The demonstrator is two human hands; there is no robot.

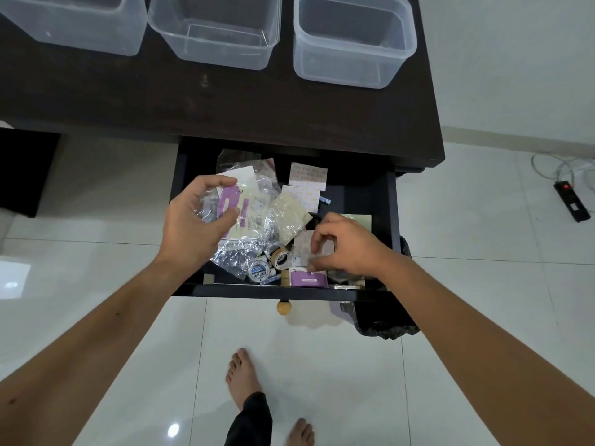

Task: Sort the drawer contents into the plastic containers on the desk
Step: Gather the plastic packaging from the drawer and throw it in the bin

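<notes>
three clear plastic containers are seen on the dark desk (322, 117), in a row: the left container (74, 24), the middle container (215, 30) and the right container (351, 40). nothing can be seen in any of them, so the sorting is judged to be only at its start.

below the desk edge the drawer (391, 214) is pulled open. the things to be sorted lie in it, right under both hands. the containers are farther away, up and across the desk from the hands.

on the left side of the drawer, the left hand (196, 220) is curled around a crinkly clear bag (238, 252) with a purple and white card packet (236, 207) just under it. the fingers are bent, and the bag looks pinched between thumb and fingers. the packet's long side runs away from the person, toward the desk.

in the middle, two rolls of tape (269, 265) are counted, touching each other near the drawer front. behind them, two sheets of small plasters (307, 180) lie flat.

on the right, the right hand (346, 246) is bent over a small clear packet (310, 249), and it looks pinched by the fingertips. a small purple packet (307, 278) lies just below.

the left hand is nearer the left and middle containers, and the right hand is nearer the right one. a lift up and forward is likely needed next.
</notes>
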